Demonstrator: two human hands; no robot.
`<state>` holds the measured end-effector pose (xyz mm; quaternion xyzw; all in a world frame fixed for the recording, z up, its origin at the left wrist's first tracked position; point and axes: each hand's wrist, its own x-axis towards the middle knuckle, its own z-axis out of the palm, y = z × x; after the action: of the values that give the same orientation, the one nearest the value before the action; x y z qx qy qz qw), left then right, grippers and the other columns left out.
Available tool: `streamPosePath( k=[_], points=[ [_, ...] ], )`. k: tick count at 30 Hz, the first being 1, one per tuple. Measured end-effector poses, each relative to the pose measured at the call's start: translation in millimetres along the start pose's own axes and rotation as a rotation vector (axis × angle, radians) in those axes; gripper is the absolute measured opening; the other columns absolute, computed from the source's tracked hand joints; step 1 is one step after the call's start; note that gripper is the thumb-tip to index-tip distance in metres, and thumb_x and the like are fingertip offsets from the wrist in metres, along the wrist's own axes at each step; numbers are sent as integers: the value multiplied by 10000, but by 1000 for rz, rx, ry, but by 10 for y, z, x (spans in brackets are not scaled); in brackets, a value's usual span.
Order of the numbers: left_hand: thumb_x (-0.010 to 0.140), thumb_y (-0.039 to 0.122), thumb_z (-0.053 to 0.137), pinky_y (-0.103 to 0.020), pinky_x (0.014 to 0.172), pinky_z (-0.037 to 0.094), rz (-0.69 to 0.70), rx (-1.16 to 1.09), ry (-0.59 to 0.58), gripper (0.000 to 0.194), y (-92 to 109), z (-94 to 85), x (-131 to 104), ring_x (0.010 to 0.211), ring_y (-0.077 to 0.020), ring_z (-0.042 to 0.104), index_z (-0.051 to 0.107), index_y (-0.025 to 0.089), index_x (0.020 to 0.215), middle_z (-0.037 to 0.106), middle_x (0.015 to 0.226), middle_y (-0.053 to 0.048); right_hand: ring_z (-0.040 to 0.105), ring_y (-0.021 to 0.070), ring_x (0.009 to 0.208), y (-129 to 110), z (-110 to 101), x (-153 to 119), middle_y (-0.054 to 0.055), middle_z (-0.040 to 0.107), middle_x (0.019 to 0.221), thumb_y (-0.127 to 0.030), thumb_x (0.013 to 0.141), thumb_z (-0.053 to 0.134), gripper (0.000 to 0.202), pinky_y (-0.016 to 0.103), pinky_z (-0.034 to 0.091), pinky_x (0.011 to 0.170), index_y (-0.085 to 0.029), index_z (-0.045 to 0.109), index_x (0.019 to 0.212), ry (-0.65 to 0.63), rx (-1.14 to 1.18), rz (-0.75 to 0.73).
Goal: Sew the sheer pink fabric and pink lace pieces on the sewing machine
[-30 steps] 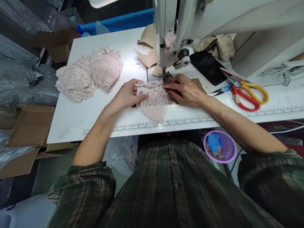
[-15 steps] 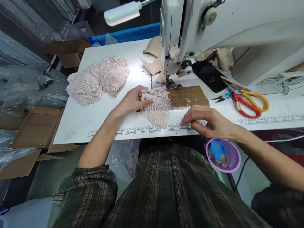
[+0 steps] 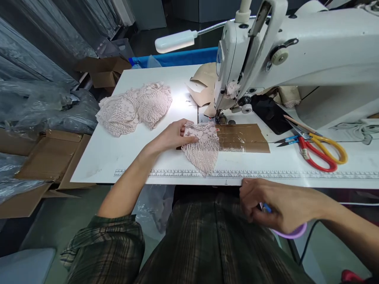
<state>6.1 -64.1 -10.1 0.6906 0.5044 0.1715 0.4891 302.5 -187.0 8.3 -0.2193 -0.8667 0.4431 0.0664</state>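
Observation:
A pink lace piece [image 3: 204,152] lies on the white sewing table [image 3: 118,157], just in front of the needle [image 3: 220,118] of the white sewing machine [image 3: 296,47]. My left hand [image 3: 173,136] grips the lace's left edge, thumb on top. Beside the lace a brown taped card [image 3: 245,138] lies flat. My right hand [image 3: 275,203] is below the table's front edge, fingers curled over a purple basket [image 3: 291,233]. A bit of something blue [image 3: 266,208] shows between the fingers; whether the hand holds it is unclear.
A pile of the same lace pieces [image 3: 133,108] sits at the table's back left. Red-and-yellow scissors [image 3: 319,152], blue snips [image 3: 288,140] and a black phone [image 3: 269,112] lie at the right. Cardboard boxes [image 3: 44,157] and plastic bags stand on the floor at left.
My right hand has left the lace at the needle, drawn back over the table edge and dropped down to the purple basket. My left hand stays on the lace.

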Motion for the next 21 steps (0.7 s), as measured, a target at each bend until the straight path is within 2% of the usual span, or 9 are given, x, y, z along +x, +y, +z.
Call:
streamPosePath(
  k=[1, 2, 4, 6, 9, 12, 17, 19, 21],
  points=[
    [750, 366, 831, -256, 618, 494, 13, -17, -20, 541, -3, -4, -2, 771, -157, 662, 595, 151, 1187, 704, 911, -61, 657, 121, 722, 37, -71, 25, -7, 719, 771, -46, 807, 517, 251, 242, 522, 707, -208, 708, 783, 1, 76, 20],
    [748, 360, 832, -262, 659, 514, 28, -42, -43, 541, -7, -8, -3, 831, -170, 679, 592, 152, 1186, 714, 964, -72, 675, 134, 771, 115, -155, 80, 11, 741, 849, -64, 834, 503, 268, 249, 531, 716, -206, 729, 861, 57, 103, 54],
    [750, 338, 826, -275, 731, 542, 52, -99, -77, 529, -13, -18, -4, 907, -180, 693, 588, 149, 1182, 720, 1036, -83, 681, 181, 902, 359, -328, 259, 58, 742, 1005, -133, 890, 496, 286, 320, 542, 829, -207, 734, 1030, 350, -63, 90],
    [757, 316, 816, -282, 771, 555, 58, -144, -99, 508, -14, -36, -7, 917, -174, 698, 591, 140, 1176, 723, 1053, -85, 642, 237, 1026, 645, -450, 471, 111, 692, 1151, -196, 924, 479, 385, 406, 525, 908, -215, 677, 1254, 524, -318, 79],
    [762, 300, 808, -289, 802, 564, 53, -166, -127, 506, -5, -82, -23, 934, -176, 702, 595, 131, 1189, 725, 1067, -91, 583, 292, 1049, 969, -478, 705, 152, 638, 1151, -237, 935, 471, 407, 485, 506, 912, -215, 674, 1288, 560, -581, 46],
    [761, 300, 806, -281, 786, 565, 56, -120, -124, 549, -7, -133, -39, 954, -184, 704, 584, 148, 1239, 725, 1073, -85, 551, 293, 1007, 1092, -409, 772, 146, 611, 1106, -234, 935, 477, 395, 488, 500, 881, -232, 686, 1270, 571, -674, 47],
    [776, 313, 778, -274, 759, 563, 71, -49, -76, 597, -49, -152, -32, 943, -185, 697, 559, 153, 1308, 712, 1103, -98, 557, 275, 1016, 1060, -417, 735, 126, 610, 1116, -212, 932, 470, 467, 485, 500, 914, -258, 620, 1372, 644, -562, 53],
    [764, 315, 784, -287, 779, 566, 70, -53, -71, 640, -57, -140, -27, 952, -193, 691, 544, 146, 1333, 706, 1106, -101, 579, 265, 1026, 983, -449, 685, 121, 626, 1123, -198, 922, 474, 442, 476, 506, 927, -251, 658, 1320, 646, -470, 50],
    [733, 303, 810, -295, 773, 566, 56, -49, -45, 662, -55, -125, -24, 940, -204, 684, 555, 147, 1324, 708, 1048, -89, 607, 249, 1008, 850, -437, 586, 109, 651, 1113, -175, 904, 481, 395, 444, 519, 901, -237, 715, 1216, 593, -387, 29]
  ],
)
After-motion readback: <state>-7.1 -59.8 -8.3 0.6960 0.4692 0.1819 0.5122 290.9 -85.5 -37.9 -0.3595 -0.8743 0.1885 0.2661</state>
